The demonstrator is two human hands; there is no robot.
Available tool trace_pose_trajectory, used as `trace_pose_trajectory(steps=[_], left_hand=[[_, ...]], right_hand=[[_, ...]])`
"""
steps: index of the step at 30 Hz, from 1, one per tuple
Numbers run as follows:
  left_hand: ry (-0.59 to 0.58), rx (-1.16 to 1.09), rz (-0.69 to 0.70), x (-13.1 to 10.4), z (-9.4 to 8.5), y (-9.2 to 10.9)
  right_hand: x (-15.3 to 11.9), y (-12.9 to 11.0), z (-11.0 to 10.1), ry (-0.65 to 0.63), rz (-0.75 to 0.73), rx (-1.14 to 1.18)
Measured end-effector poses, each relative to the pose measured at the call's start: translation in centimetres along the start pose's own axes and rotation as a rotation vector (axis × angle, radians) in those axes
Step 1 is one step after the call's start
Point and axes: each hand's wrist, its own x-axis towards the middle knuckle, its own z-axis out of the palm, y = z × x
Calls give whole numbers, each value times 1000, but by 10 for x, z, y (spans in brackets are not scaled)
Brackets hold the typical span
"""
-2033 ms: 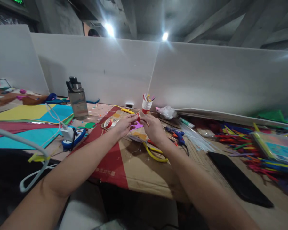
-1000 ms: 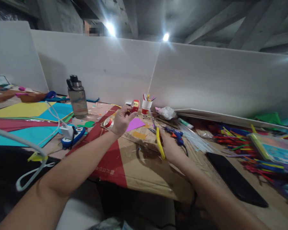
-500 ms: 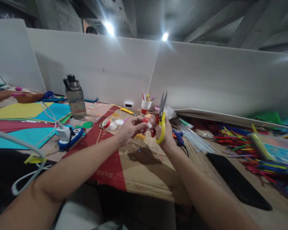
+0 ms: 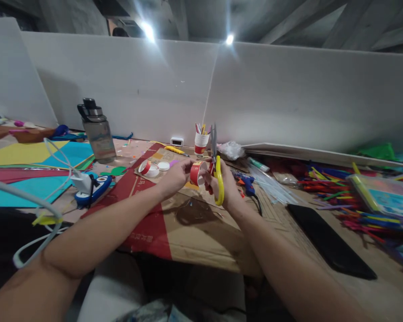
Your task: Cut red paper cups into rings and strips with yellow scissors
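My left hand [image 4: 176,179] grips the left side of a red and white paper cup piece [image 4: 196,173], whose open round end faces right. My right hand [image 4: 227,185] holds yellow-handled scissors [image 4: 219,181], blades pointing up, and its fingertips touch the right side of the cup piece. Below both hands lies a brown and red cardboard sheet [image 4: 201,241]. Cut red and white paper rings [image 4: 150,170] and a white disc [image 4: 163,166] rest on cardboard to the left of my left hand.
Behind my hands stand white cups with pens [image 4: 201,142] and a yellow cutter [image 4: 175,150]. A water bottle [image 4: 100,138] and a blue power strip [image 4: 93,191] are at left. To the right are a blue glue gun [image 4: 246,182], a black phone-like slab [image 4: 329,241] and colourful pipe cleaners [image 4: 336,192].
Both hands have shifted slightly left. The cup piece has turned so its round opening shows, and the scissors stand more upright. The camera view has tilted a little.
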Motion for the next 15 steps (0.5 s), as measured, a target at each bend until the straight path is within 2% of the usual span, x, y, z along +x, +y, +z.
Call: trace_pose_trajectory(steps=[2,5,8,11,15], left_hand=[[16,4,-7,0,0,-2],[112,-41,-1,4,-2,0],[231,-137,41,10,-7,10],[298,-185,63,14,-11,19],[371,-202,28,16,-15,19]], right_hand=[[0,3,1,-55,-23,-25],[0,5,1,-106,-111,-59],[0,2,-1,-82,-201,-131],[1,-1,-4,-68,-219,-266],[1,-1,-8,-79,-218,-454]])
